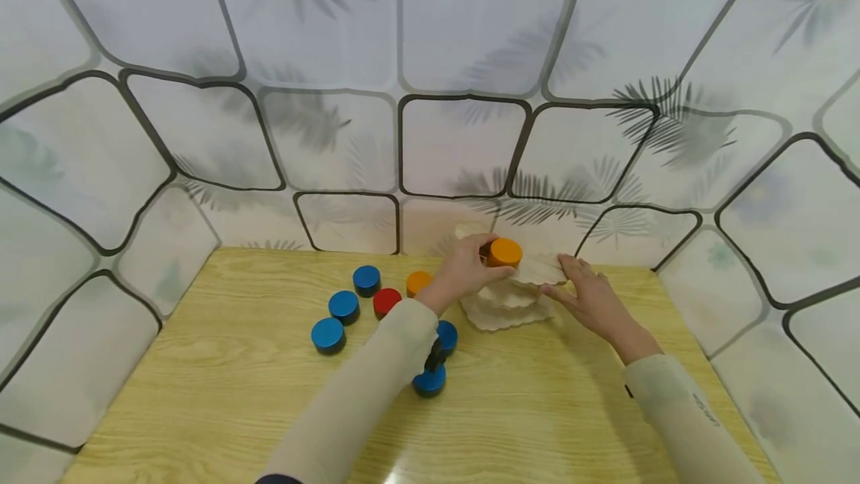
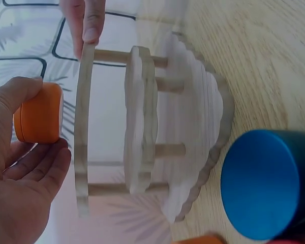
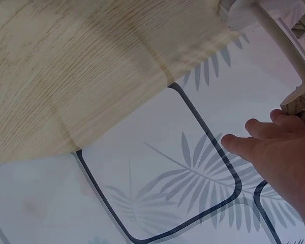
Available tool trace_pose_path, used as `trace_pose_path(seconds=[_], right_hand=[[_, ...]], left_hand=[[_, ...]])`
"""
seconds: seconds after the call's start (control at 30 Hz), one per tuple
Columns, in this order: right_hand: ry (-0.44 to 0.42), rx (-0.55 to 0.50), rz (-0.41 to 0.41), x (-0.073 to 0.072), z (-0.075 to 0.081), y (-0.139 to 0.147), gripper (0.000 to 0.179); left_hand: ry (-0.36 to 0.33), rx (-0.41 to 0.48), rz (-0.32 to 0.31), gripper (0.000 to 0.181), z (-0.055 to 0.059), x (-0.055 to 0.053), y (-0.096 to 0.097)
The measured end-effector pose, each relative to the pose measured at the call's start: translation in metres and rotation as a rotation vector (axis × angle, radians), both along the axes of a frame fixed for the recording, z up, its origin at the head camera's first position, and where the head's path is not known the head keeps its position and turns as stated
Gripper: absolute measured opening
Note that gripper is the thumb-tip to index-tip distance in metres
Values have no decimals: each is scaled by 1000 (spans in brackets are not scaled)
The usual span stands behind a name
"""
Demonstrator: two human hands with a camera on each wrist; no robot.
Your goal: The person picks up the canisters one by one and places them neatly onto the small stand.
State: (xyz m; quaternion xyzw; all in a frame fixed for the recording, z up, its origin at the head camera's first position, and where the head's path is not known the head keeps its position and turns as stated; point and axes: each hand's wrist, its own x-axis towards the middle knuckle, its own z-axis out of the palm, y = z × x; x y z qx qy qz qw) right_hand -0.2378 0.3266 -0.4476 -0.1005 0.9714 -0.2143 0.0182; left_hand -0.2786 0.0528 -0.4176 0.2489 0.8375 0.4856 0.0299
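Note:
In my left hand I grip a small round orange tin between thumb and fingers. It is over the top board of a three-tiered wooden stand, close to that board in the left wrist view. Scalloped boards make up the stand, joined by round wooden pegs. My right hand pinches the right edge of the top board, thumb below and fingers along the rim. Only part of this hand and the stand's edge show in the right wrist view.
Left of the stand, several blue tins, a red tin and another orange tin stand on the wood-grain table. Two blue ones lie near my left forearm. Patterned fabric walls rise behind the table and at both sides.

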Motion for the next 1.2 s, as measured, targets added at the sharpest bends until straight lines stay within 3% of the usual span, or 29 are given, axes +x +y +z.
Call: trace_pose_path(seconds=[0.23,0.67,0.83,1.2], right_hand=[[4,-6,0,0,3,0,91],[-14,-20,-5,0,3,-2,92],[-18,-16,-10,0,5,-2,91],[-10,-17,-13,-2,3,-2,91]], left_hand=[[43,-53,20,56,-2,-2,14],[65,-93,-17,49,-4,-12,43],[74,-125,-3,49,-4,-15,52],[71,-157,3,53,-1,-14,59]])
